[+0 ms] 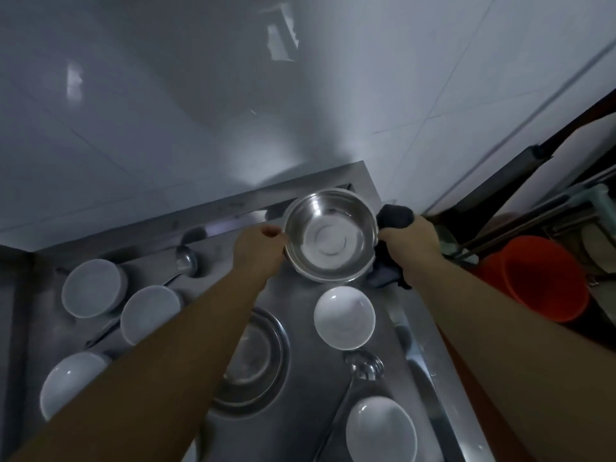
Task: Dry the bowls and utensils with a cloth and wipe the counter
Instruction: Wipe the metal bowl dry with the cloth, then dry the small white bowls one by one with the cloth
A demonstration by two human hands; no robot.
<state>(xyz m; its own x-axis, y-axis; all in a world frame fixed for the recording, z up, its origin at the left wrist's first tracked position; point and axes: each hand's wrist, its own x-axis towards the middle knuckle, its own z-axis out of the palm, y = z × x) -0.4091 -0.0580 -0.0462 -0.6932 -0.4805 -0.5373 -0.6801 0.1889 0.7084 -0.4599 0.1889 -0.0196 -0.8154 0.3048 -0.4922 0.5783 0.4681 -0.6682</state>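
Note:
A shiny steel bowl (331, 234) is held upright above the far end of the steel counter (300, 328). My left hand (261, 250) grips its left rim. My right hand (411, 243) holds its right rim together with a dark cloth (395, 215) bunched in the fingers; part of the cloth hangs below the hand. White bowls stand on the counter: one upright (344, 317) just below the steel bowl, one at the near right (381, 431), three upside down at the left (90, 288) (150, 313) (71, 383). A ladle (361, 366) lies between the right-hand bowls.
A large steel plate or lid (253, 358) lies on the counter under my left forearm. A second ladle (186, 258) lies at the far left. An orange bucket (540, 278) stands on the floor at the right beside a rack. White tiled walls close the corner behind.

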